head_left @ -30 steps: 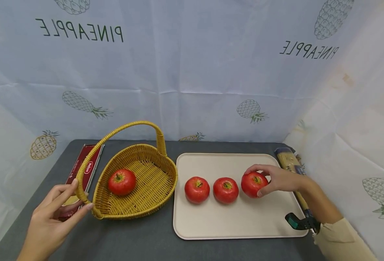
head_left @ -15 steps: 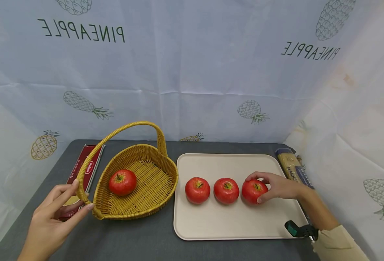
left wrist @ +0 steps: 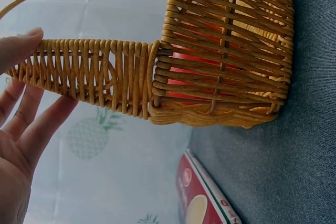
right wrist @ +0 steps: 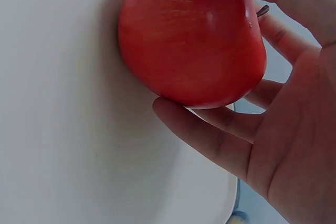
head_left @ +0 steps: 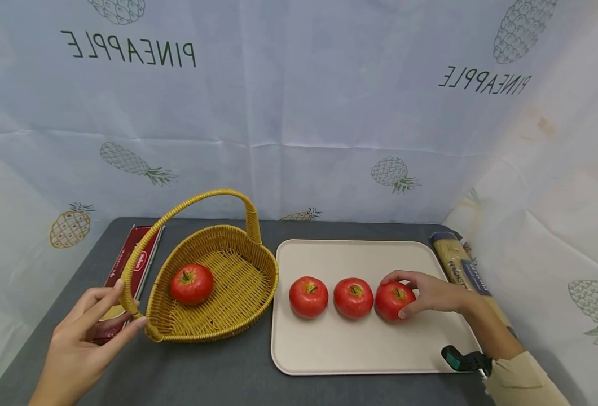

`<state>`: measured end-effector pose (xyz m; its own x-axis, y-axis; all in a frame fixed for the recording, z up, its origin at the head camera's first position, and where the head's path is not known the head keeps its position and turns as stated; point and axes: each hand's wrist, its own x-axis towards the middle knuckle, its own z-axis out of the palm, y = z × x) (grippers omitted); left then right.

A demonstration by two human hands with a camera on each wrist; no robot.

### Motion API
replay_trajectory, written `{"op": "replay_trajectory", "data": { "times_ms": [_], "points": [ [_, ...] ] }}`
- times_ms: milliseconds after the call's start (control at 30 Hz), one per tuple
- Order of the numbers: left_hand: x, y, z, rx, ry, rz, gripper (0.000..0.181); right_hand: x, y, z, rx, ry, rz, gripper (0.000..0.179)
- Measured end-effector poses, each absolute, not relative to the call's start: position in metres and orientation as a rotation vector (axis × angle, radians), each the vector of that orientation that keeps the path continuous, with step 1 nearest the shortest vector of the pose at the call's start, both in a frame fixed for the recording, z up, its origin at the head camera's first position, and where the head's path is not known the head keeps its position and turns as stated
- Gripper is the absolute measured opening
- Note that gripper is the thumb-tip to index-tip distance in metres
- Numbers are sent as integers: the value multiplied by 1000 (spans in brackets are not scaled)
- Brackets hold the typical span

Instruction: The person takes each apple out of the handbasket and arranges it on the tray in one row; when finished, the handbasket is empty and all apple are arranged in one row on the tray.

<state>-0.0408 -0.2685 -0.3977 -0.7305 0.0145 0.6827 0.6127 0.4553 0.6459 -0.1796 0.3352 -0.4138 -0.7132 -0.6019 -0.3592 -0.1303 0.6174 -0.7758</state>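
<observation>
My left hand (head_left: pixel 83 338) pinches the lower end of the handle of a yellow woven basket (head_left: pixel 238 321). In the left wrist view, the thumb lies on one side of the basket handle (left wrist: pixel 100 77) and the fingers on the other. One red apple (head_left: pixel 191 284) sits inside the basket, toward its left. My right hand (head_left: pixel 431 293) holds a red apple (head_left: pixel 391 304) at the right end of a row of three on a beige tray (head_left: pixel 370 352). Thumb and fingers curl round this apple (right wrist: pixel 191 40), close over the tray. The middle apple (head_left: pixel 353 299) is right beside it; the left apple (head_left: pixel 308 298) stands apart.
A red flat box (head_left: pixel 139 256) lies behind and left of the basket, partly hidden by the handle. Along the tray's right side is a pack of spaghetti (head_left: pixel 456 262), partly behind my right forearm. A pineapple-print cloth (head_left: pixel 319 101) hangs behind the dark table (head_left: pixel 218 366).
My right hand has brought its apple down to the tray, then slid slightly left, closer to the middle apple. The left hand and basket stay in place.
</observation>
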Motion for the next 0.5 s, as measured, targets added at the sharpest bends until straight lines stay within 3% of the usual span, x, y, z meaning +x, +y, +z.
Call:
{"op": "replay_trajectory", "data": {
  "times_ms": [500],
  "points": [
    [-42, -269, -399, -525, -2089, -1257, 73, -188, 327, -405, -592, 2220, -904, 64]
  ]
}}
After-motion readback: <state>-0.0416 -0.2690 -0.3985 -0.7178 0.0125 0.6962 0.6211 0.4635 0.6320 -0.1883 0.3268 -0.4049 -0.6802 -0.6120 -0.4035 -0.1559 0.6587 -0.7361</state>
